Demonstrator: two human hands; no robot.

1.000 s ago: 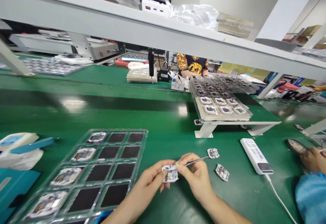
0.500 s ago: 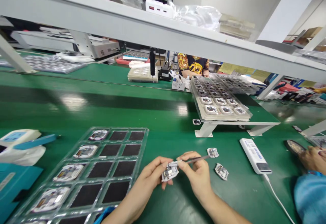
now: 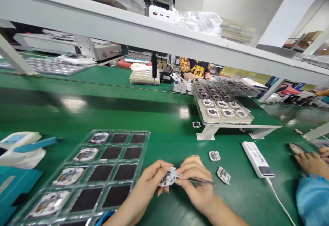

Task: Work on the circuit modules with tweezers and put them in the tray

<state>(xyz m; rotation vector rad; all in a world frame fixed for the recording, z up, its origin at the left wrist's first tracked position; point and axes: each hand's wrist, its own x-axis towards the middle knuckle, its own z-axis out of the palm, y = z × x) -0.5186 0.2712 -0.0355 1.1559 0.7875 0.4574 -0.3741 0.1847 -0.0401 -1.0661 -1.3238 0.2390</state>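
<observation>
My left hand (image 3: 154,178) is closed, pinching a small white electronic module (image 3: 169,177) with a circuit board by its edge. My right hand (image 3: 194,181) is closed around slim grey metal tweezers (image 3: 202,180), which point out to the right. Its thumb and fingertips touch the module's right side; whether they also pinch a small part there is hidden. Two similar modules lie loose on the green table to the right, one upper (image 3: 215,156) and one lower (image 3: 223,175). A clear plastic tray (image 3: 147,147) to the left holds modules in its left column; its other visible pockets show dark bottoms.
Stacked trays of modules (image 3: 223,118) rest on a low stand (image 3: 209,131). A white power strip (image 3: 257,159) with a cable lies at right, near a co-worker's hand (image 3: 312,164). A white shelf beam (image 3: 164,35) crosses above. Teal boxes (image 3: 17,188) stand at left.
My right hand has turned, so the tweezers now slope down to the right instead of slightly up. The module in my left hand has shifted slightly left and tilted. The co-worker's hand at right has moved left.
</observation>
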